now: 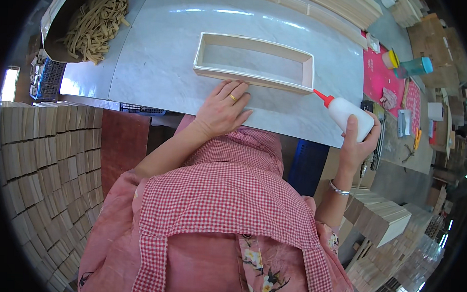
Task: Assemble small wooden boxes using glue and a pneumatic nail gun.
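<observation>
White plastic squeeze bottle [351, 119] is in your right hand [361, 139], fingers curled round it and thumb pressed on the near side. Left hand's [222, 109] fingers are close together, thumb out to the side, tips at the near wall of the rectangular wooden frame [260, 47]. Looks like you're steadying it, not pinching it. The red nozzle [324, 98] sits at the frame's near right corner; can't tell if it's touching or just beside it.

The frame's on the grey marbled table [159, 51], near your edge, with a white line on its rim that I'd guess is glue. Watch your squeeze: too hard and you could get a blob running down the wall onto the table. If the nozzle pushes that corner while your left hand's this light, the frame might skid, and fingertips could smear the line.

Further out, the box [53, 36] of tan bands [96, 25] is well clear.
</observation>
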Tool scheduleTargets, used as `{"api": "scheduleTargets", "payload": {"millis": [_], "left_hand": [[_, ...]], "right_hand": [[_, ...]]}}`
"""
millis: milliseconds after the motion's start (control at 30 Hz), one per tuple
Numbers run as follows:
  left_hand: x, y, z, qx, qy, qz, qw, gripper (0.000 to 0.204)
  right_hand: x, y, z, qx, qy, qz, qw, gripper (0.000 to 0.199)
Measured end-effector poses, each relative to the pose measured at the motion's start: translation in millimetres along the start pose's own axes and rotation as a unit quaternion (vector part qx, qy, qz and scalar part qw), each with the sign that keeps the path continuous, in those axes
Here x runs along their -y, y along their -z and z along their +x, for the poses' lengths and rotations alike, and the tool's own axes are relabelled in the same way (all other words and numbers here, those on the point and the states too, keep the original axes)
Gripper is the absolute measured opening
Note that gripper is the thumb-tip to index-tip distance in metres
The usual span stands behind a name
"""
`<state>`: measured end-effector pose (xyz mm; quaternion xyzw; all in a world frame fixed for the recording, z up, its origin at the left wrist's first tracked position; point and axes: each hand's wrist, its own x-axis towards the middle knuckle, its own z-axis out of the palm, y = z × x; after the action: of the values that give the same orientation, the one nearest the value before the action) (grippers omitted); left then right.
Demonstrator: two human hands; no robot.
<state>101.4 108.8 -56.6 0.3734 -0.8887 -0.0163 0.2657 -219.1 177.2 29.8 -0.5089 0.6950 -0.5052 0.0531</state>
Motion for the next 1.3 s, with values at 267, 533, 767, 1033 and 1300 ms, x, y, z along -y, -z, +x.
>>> {"api": "scheduleTargets", "payload": {"millis": [267,533,767,1033,1300], "left_hand": [[-1.2,-1.0,1.3,0.004,-0.006,0.002,1.0,0.034],[-0.3,2.8,4.6,-0.002,-0.01,-0.005,1.0,0.034],[0.5,7.9,4.8,0.015,0.001,-0.016,1.0,0.035],[1.0,7.2,4.7,0.005,-0.003,-0.016,1.0,0.036],[2.0,8.0,3.5,0.01,-0.001,-0.018,1.0,0.037]], "right_hand": [[21.5,-8.5,-10.6,0.015,-0.103,0.038,0.994,0.043],[38.9,-57.1,-19.6,0.069,-0.129,0.141,0.979,0.045],[67.6,-116.8,4.7,0.088,-0.127,0.253,0.955,0.046],[68.0,-175.6,27.3,0.119,0.027,0.155,0.98,0.045],[77.2,-155.7,44.4,0.116,0.045,0.115,0.986,0.043]]}}
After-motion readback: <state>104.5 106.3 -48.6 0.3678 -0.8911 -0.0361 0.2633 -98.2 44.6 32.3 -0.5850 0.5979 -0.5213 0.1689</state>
